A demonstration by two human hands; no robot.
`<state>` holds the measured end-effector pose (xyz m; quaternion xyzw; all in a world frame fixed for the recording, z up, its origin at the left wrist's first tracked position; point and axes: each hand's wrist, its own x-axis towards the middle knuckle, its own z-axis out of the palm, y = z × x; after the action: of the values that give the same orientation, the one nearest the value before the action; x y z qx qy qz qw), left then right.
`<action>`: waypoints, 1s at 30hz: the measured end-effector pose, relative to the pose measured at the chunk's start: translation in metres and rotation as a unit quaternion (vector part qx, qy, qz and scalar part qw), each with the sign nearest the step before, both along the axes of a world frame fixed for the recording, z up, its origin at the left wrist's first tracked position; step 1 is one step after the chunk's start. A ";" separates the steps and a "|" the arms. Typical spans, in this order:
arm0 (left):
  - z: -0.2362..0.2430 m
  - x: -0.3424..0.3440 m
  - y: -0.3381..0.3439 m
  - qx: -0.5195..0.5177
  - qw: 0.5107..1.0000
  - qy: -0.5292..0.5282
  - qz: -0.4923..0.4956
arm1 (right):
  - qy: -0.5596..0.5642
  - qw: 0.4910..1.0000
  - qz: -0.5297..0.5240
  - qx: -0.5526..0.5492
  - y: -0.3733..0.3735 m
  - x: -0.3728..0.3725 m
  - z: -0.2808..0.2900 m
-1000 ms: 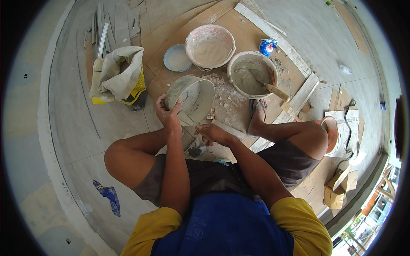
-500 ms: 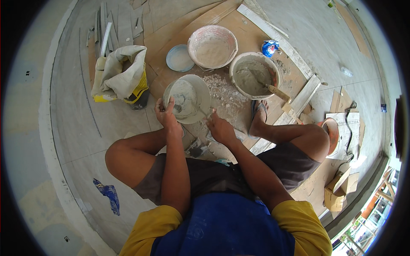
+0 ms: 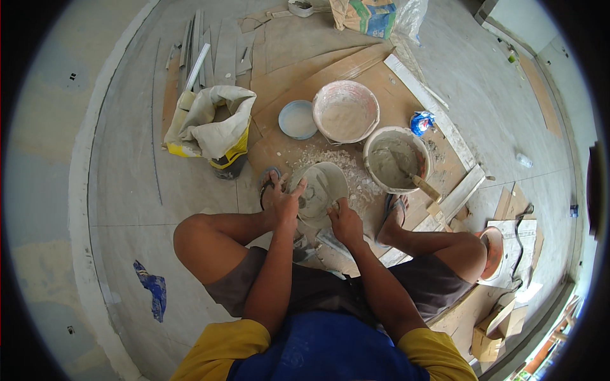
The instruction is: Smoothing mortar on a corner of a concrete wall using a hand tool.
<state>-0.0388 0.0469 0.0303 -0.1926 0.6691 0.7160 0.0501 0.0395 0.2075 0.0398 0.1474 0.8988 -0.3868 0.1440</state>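
A pale translucent tub (image 3: 338,180) is tilted between my feet, its inside smeared with wet grey paste. My left hand (image 3: 286,202) is closed on its left rim, the thumb over the edge. My right hand (image 3: 346,223) is wrapped round the handle of a thin flat tool, perhaps a scraper (image 3: 325,185), whose blade reaches into the tub; its exact kind is unclear. Farther right stands a bucket of grey mortar (image 3: 389,159) with a wooden-handled trowel (image 3: 424,187) resting in it. Beyond the tub is a pinkish bucket (image 3: 346,113) with pale residue.
A blue-rimmed lid (image 3: 297,120) lies beside the pinkish bucket. An open sack (image 3: 219,130) stands at left, near metal strips (image 3: 198,66). Crumbs (image 3: 330,155) litter the cardboard. A blue packet (image 3: 421,122), long boards (image 3: 432,111) and an orange bucket (image 3: 491,253) are to the right.
The view has shifted, bringing a paper sack into sight at the top. The tub is tilted more, and my left foot shows beside it. Both hands keep their holds.
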 end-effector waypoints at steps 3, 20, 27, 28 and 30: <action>0.015 -0.005 0.000 0.018 0.997 -0.066 -0.026 | 0.128 0.991 -0.033 -0.016 -0.005 -0.001 0.014; -0.011 0.011 0.015 0.063 0.983 -0.162 -0.050 | 0.034 0.998 0.057 -0.006 -0.022 -0.004 0.025; -0.014 0.015 0.017 0.019 0.991 -0.108 -0.074 | 0.036 0.997 0.053 -0.035 -0.015 -0.010 0.021; -0.011 0.014 0.016 -0.010 0.991 -0.099 -0.091 | 0.035 0.997 0.053 -0.034 -0.013 -0.011 0.019; -0.009 0.011 0.015 0.068 0.986 -0.128 -0.087 | 0.025 0.999 0.006 -0.025 -0.009 -0.016 0.015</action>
<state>-0.0274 0.0623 0.0208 -0.2200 0.6212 0.7223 0.2100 0.0237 0.1980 0.0543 0.1288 0.8929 -0.4122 0.1279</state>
